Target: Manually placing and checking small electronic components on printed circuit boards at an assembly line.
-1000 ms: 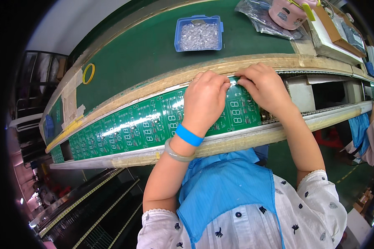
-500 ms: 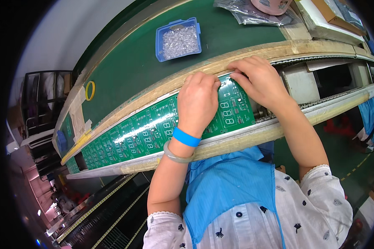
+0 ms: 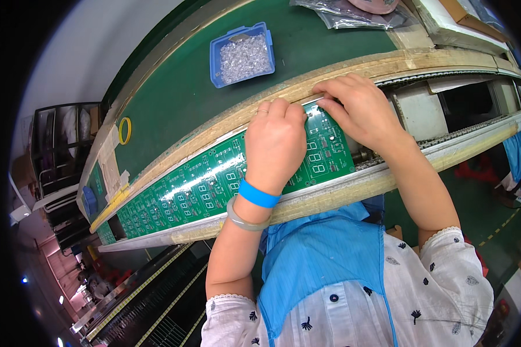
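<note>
Two hands work one green circuit board [image 3: 324,159]. Left hand [image 3: 275,144] lies palm-down on the board's middle, fingers curled loosely, gripping nothing. Right hand [image 3: 359,107] presses at the board's far edge, fingertips bent down; whether it pinches anything cannot be told. Further boards [image 3: 173,199] run leftward along the rail. Blue tray [image 3: 241,55] of clear parts sits beyond on the green surface [image 3: 173,98].

Your two hands rest side by side on the long green circuit board [image 3: 214,182], left hand [image 3: 275,144] left of right hand [image 3: 362,110]. Behind them on the worktop [image 3: 173,98] sits the blue plastic tray of clear parts [image 3: 241,55], a yellow ring [image 3: 124,130] far left.
</note>
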A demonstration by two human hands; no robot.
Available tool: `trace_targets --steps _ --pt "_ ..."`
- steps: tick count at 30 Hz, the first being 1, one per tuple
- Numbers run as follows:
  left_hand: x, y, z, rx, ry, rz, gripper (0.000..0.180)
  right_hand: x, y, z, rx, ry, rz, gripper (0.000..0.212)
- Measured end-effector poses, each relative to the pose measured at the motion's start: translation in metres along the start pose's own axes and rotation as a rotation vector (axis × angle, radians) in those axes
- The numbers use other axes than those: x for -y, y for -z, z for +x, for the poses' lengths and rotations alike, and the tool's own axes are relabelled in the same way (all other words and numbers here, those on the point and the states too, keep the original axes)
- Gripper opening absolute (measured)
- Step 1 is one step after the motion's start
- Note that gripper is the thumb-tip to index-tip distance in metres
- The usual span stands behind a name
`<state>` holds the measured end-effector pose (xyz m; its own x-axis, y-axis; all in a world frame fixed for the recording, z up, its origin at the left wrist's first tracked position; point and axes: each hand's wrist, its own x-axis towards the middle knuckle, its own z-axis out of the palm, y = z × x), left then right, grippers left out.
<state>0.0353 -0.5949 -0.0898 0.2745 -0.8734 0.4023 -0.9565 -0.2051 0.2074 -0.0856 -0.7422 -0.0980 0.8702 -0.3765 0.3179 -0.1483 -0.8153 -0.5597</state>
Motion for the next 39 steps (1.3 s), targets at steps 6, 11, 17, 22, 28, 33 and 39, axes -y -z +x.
trace_targets --steps 6,11,17,22,28,33,39 --pt "0.0 0.002 0.001 0.057 0.028 -0.021 0.007 -0.002 -0.002 0.0 -0.02 0.0 0.012 0.021" --pt "0.008 -0.001 -0.001 0.057 0.09 -0.183 0.009 0.002 0.002 0.005 -0.044 -0.05 0.082 0.019" --pt "0.024 0.013 0.01 -0.082 0.193 -0.369 0.01 0.014 0.011 0.054 -0.14 0.131 0.018 0.014" --pt "0.078 0.023 0.049 -0.263 0.166 -0.029 0.008 0.027 -0.012 0.116 -0.158 0.375 -0.332 0.012" --pt "0.111 0.006 0.071 -0.103 0.08 0.239 0.009 0.044 -0.035 0.146 0.071 0.184 -0.623 0.01" --pt "0.114 0.005 0.071 -0.094 0.104 0.234 0.011 0.037 -0.038 0.144 0.039 0.177 -0.595 0.01" --pt "0.11 0.014 0.066 -0.276 0.113 0.157 0.013 0.032 -0.048 0.145 0.008 0.204 -0.611 0.013"
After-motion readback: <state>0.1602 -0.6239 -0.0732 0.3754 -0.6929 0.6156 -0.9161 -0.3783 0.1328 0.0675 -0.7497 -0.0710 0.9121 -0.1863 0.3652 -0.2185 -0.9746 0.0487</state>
